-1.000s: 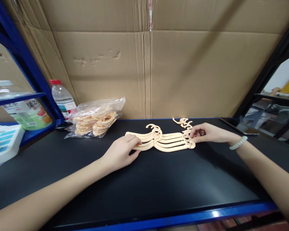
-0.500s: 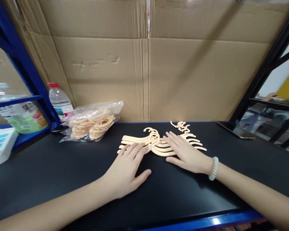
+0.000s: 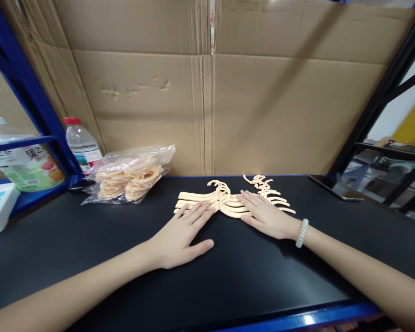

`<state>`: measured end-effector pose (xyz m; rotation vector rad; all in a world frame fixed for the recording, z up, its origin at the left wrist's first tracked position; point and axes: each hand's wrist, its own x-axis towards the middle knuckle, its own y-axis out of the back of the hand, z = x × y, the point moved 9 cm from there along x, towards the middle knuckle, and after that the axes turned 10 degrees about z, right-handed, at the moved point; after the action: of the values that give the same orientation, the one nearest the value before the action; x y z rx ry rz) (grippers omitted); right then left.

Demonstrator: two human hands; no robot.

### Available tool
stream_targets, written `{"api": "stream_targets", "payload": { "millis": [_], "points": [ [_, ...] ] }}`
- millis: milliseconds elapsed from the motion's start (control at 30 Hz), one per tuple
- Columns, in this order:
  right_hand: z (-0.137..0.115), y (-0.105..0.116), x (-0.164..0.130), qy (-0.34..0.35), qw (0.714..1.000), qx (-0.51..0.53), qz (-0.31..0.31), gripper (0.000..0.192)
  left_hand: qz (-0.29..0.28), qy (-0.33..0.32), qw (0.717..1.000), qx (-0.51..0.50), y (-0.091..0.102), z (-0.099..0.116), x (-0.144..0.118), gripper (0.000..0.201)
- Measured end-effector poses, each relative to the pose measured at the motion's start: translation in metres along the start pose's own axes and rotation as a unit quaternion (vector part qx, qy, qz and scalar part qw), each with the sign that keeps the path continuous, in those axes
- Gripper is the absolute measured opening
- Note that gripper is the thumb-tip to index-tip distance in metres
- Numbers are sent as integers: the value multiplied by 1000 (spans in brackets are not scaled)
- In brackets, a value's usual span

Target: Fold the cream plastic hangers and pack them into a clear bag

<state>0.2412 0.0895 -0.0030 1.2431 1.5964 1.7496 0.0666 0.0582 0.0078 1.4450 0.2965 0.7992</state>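
A stack of several cream plastic hangers (image 3: pixel 224 201) lies fanned out on the black shelf top (image 3: pixel 228 272), hooks pointing to the back. My left hand (image 3: pixel 183 235) rests flat, fingers spread, its fingertips on the left ends of the hangers. My right hand (image 3: pixel 264 214) lies flat over the right half of the stack, a white coil band on its wrist. Neither hand grips anything. A few more cream pieces (image 3: pixel 261 181) lie just behind the stack.
A clear plastic bag of more hangers (image 3: pixel 133 174) sits at the back left, next to a water bottle (image 3: pixel 81 145) and a blue shelf post (image 3: pixel 31 92). Cardboard (image 3: pixel 207 92) walls the back. A phone (image 3: pixel 335 187) lies at the right.
Both hands let go of the stack's ends and now lie flat on the hangers. The right hand moved left to the middle, and the stack is fanned out more.
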Motion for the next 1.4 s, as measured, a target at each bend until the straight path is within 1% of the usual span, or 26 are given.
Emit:
{"api": "stream_targets", "payload": {
  "millis": [167, 400, 600, 800, 1000, 1133, 1233, 1400],
  "points": [
    [8, -1, 6, -4, 1000, 12, 10, 69, 7, -8, 1000, 0, -1, -6, 5, 67],
    [10, -1, 7, -8, 1000, 15, 6, 72, 5, -2, 1000, -2, 0, -8, 6, 66],
    [11, -1, 7, -6, 1000, 17, 19, 70, 38, -17, 999, -18, 6, -6, 4, 63],
    [12, 0, 7, 0, 999, 18, 28, 68, 45, -26, 998, -33, 10, -2, 4, 63],
    [9, 1, 7, 2, 1000, 13, 19, 70, 39, -23, 999, -26, 14, 2, 3, 61],
    [8, 1, 6, -4, 1000, 5, 10, 73, 64, -34, 997, -28, 19, 4, 2, 58],
    [9, 1, 6, -2, 1000, 7, 18, 72, 80, -38, 996, -27, 21, 4, 2, 53],
    [12, 1, 5, 0, 999, 21, 24, 70, 65, -37, 997, -36, 20, 6, 2, 49]
  ]
}}
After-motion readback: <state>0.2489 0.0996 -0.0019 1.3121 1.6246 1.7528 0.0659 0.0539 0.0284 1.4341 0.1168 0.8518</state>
